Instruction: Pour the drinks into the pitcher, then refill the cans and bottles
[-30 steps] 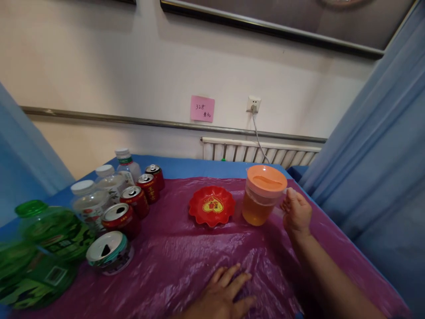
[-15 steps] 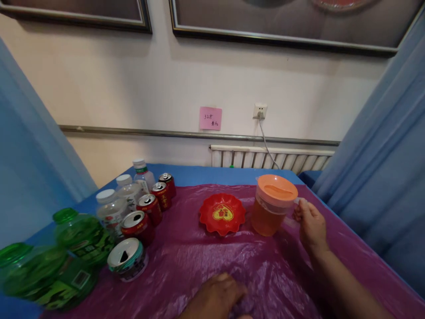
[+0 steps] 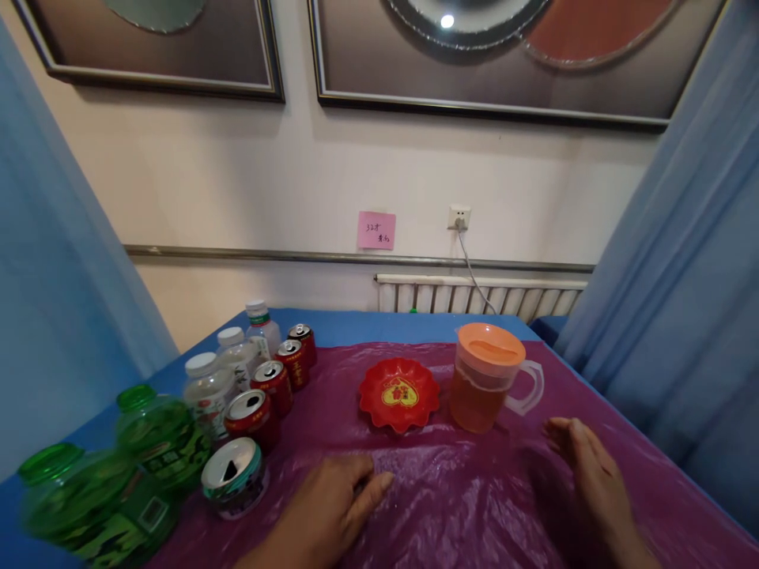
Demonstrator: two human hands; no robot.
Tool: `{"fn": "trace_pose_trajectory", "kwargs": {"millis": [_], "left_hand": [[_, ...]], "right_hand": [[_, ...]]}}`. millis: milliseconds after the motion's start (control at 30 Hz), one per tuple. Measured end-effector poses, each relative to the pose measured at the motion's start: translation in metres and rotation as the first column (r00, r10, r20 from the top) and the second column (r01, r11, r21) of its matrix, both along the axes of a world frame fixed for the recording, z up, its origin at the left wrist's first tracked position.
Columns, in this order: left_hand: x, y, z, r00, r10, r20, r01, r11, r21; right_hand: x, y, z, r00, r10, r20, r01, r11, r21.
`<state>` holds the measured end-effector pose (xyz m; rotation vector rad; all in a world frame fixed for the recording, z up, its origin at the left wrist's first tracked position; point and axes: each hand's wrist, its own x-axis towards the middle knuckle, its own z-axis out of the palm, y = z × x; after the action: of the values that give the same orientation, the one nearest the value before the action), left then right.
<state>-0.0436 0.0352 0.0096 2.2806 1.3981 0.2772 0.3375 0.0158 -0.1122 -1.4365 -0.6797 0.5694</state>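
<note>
A clear pitcher (image 3: 486, 379) with an orange lid and amber liquid stands upright on the purple plastic sheet (image 3: 451, 490), its handle facing right. My right hand (image 3: 584, 466) lies open, a short way in front and to the right of the pitcher, touching nothing but the sheet. My left hand (image 3: 335, 502) rests on the sheet near the front, fingers loosely curled, holding nothing. A red scalloped dish (image 3: 398, 393) sits just left of the pitcher.
Several red cans (image 3: 273, 383), one opened silver-topped can (image 3: 234, 474), white-capped clear bottles (image 3: 205, 387) and green bottles (image 3: 160, 438) crowd the left edge. The table has a blue cover (image 3: 356, 320). Blue curtains (image 3: 681, 269) hang on both sides; a radiator (image 3: 474, 294) runs along the wall.
My right hand has let go of the pitcher handle and dropped toward me onto the sheet. My left hand slid slightly left. The camera has tilted upward.
</note>
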Motion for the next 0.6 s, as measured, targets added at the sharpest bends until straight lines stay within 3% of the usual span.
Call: {"fn": "trace_pose_trajectory", "kwargs": {"millis": [167,300,400,500,600], "left_hand": [[-0.001,-0.005,-0.006,0.998,-0.014,-0.063,0.011,0.999,-0.052],[-0.001,0.000,0.010,0.993,-0.007,-0.118,0.004,1.000,-0.031],[0.006,0.014,0.040,0.998,0.027,-0.049,-0.025,0.999,0.038],[0.019,0.029,0.072,0.987,0.031,0.155,-0.056,0.986,0.155],[0.031,0.040,0.090,0.889,0.004,0.459,-0.145,0.951,0.272]], "right_hand": [[-0.023,-0.028,-0.005,0.980,0.136,0.142,-0.119,0.985,-0.123],[-0.049,-0.030,0.014,0.909,0.360,0.210,-0.343,0.933,-0.113],[-0.073,-0.017,0.056,0.851,0.443,0.281,-0.452,0.891,-0.036],[-0.103,0.006,0.112,0.805,0.460,0.374,-0.539,0.830,0.140],[-0.132,0.033,0.157,0.772,0.508,0.381,-0.625,0.715,0.313]]}}
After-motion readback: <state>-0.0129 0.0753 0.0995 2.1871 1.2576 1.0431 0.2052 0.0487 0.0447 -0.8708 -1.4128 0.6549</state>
